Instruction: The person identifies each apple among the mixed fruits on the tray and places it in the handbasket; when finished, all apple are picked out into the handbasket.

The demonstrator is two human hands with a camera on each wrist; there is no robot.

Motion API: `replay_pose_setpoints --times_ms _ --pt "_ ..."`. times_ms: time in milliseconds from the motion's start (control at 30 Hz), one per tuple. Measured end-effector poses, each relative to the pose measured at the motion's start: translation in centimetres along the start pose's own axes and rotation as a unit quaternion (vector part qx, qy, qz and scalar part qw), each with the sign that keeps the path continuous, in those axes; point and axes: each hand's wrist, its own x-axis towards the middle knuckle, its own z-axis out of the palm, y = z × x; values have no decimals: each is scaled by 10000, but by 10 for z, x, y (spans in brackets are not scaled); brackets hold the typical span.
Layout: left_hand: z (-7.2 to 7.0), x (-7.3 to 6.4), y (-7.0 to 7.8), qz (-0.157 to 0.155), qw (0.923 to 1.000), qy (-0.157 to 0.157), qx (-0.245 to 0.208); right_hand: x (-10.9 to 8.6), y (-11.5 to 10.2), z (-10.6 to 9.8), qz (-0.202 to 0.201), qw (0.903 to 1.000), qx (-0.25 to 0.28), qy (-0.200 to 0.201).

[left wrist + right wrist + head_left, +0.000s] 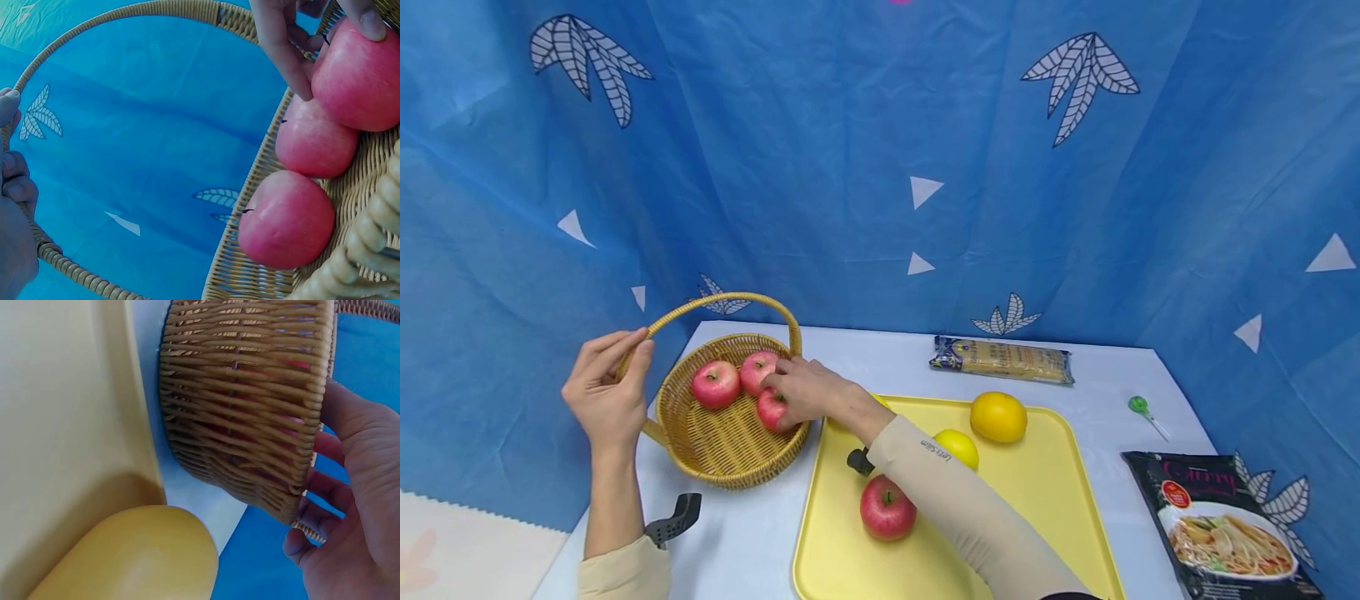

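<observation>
My left hand (610, 387) grips the arched handle (730, 297) of a round wicker basket (730, 479) on its left side. Inside the basket are three red apples. My right hand (808, 390) reaches over the basket's right rim and holds one apple (362, 78) between thumb and fingers. The other two, a middle apple (315, 137) and a left apple (716, 384), rest against the far side. In the right wrist view, the woven wall (244, 406) hides most of the fruit, and my right hand (369, 487) curls over the rim.
Right of the basket, a yellow tray (801, 533) bears a red apple (887, 507), a yellow lemon (958, 448) and an orange-yellow fruit (998, 417). Behind it lies a noodle packet (1003, 360). A green lollipop (1138, 405) and black curry packet (1221, 525) lie at right.
</observation>
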Motion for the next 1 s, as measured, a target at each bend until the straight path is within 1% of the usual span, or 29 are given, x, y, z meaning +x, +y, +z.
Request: replay_pose_setpoints --times_ms 367,733,1000 --pt "0 0 0 -52 10000 10 -28 -1 5 3 -27 9993 379 8" --pt "-1 0 -1 -66 10000 8 -10 -2 9 6 -8 9982 600 91" --pt "-2 0 -2 -45 10000 11 -21 -4 8 4 18 9974 723 76"
